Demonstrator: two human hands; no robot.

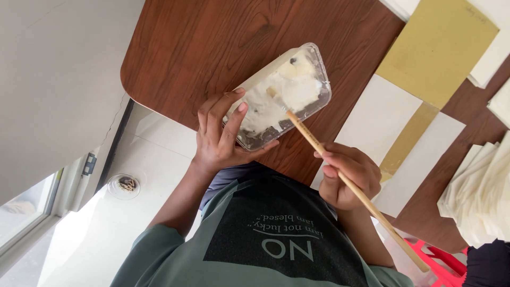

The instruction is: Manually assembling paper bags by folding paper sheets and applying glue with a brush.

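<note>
Holding clear tub [313, 79] of white paste | left hand [220, 135] | brush [340, 178] dipped

We see a clear plastic tub [281, 95], rectangular with rounded corners, tilted up off the brown wooden desk [202, 48] near its rounded edge. It is open and partly filled with thick white paste that smears its walls, with darker patches showing near its lower end. Our left hand [220, 138] grips that lower end. A long, thin wooden stick [350, 186] slants from our right hand [348, 178] into the tub, its tip buried in the paste.
</note>
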